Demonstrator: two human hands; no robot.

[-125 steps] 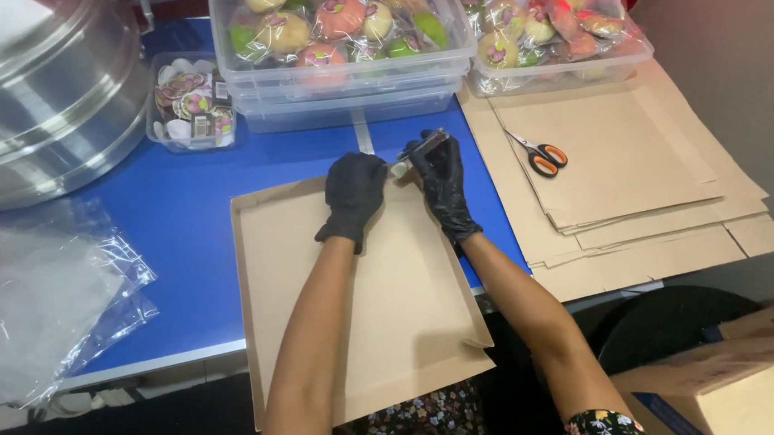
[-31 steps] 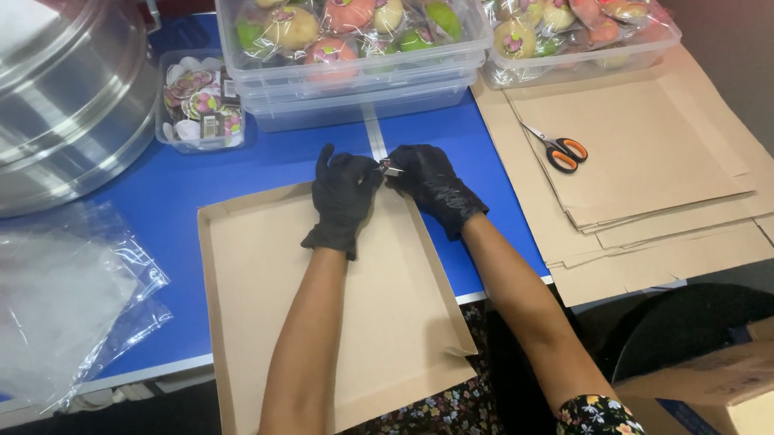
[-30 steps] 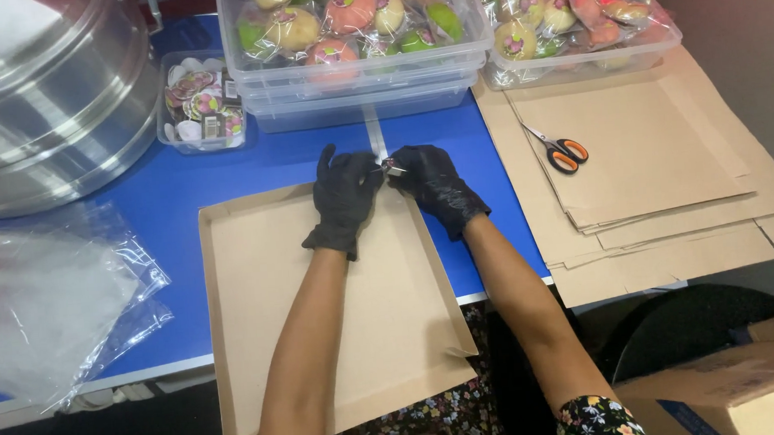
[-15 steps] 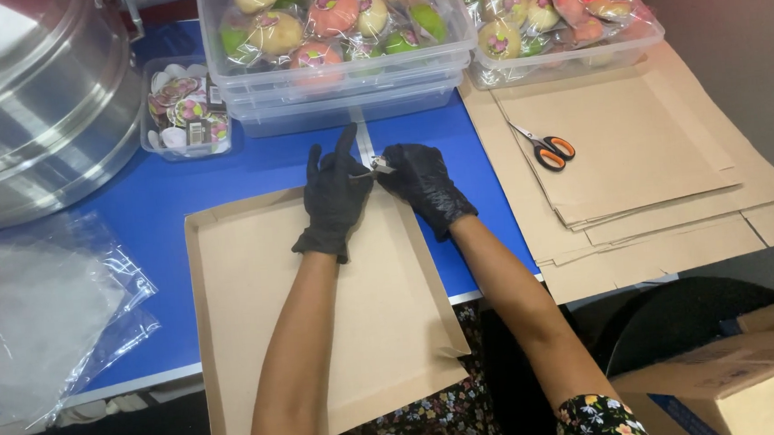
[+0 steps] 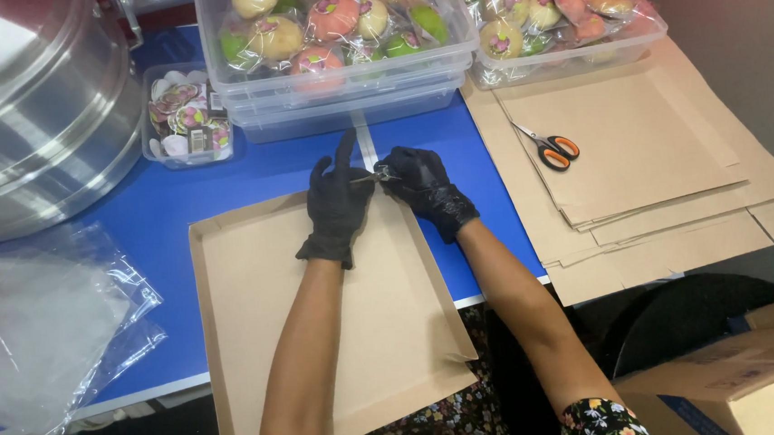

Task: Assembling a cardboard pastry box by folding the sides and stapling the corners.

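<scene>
Both gloved hands together at tray's far edge: left hand [image 5: 338, 194] flat on cardboard tray [image 5: 258, 317], right hand [image 5: 421, 183] pinching small metal stapler [image 5: 377, 175]. Mid-fastening far-right corner; nxt needs firm squeeze, flap kept aligned.

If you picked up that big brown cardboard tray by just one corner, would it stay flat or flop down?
The cardboard tray would probably sag a bit: it looks like one thin sheet, and its near end already overhangs the blue table. The folded-up rims likely stiffen it somewhat. It is probably light for its size and would slide easily, since the left hand lies flat on it.
</scene>
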